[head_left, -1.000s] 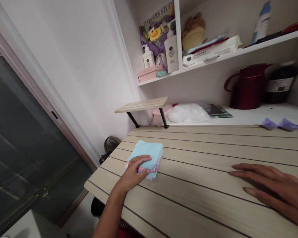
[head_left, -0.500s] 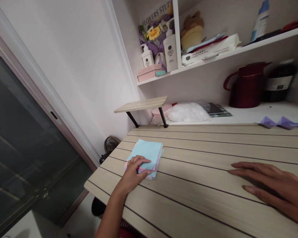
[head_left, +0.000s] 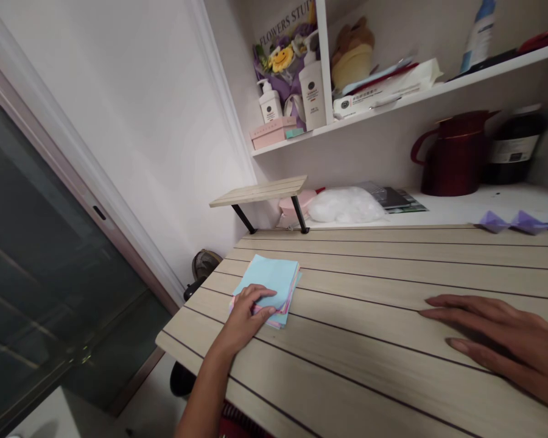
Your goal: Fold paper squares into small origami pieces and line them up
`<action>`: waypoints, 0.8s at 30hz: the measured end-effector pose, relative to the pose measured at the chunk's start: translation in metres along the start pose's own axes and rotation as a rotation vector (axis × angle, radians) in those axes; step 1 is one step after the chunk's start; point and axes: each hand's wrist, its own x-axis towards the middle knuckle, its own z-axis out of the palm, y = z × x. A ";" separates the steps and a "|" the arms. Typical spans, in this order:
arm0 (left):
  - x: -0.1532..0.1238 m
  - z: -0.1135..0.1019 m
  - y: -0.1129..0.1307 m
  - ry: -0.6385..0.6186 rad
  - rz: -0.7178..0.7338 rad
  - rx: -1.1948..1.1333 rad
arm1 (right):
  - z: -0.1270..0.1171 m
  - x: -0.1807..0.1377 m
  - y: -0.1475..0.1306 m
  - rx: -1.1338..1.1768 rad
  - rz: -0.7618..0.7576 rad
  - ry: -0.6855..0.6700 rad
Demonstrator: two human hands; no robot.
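A stack of square coloured paper (head_left: 274,277), light blue on top with pink and lilac edges below, lies on the slatted wooden table (head_left: 369,340). My left hand (head_left: 251,307) is at the stack's near left corner. Its fingers curl over the top sheet and the thumb presses at the near edge, so it grips the paper there. My right hand (head_left: 497,337) rests at the right side of the table with fingers stretched out and thumb apart. It holds nothing and is well away from the stack.
A small raised wooden shelf (head_left: 260,191) on black legs stands at the back left. Folded purple and teal paper pieces (head_left: 530,222) lie at the back right. Behind are a white fluffy bundle (head_left: 347,205), a red jug (head_left: 454,155) and a dark bottle (head_left: 514,146).
Hardly anything differs. My left thumb has shifted very slightly at the paper's edge, and the right hand keeps its place.
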 end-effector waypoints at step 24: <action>-0.001 0.004 -0.003 0.181 0.068 0.199 | -0.002 0.001 -0.002 0.015 0.028 -0.019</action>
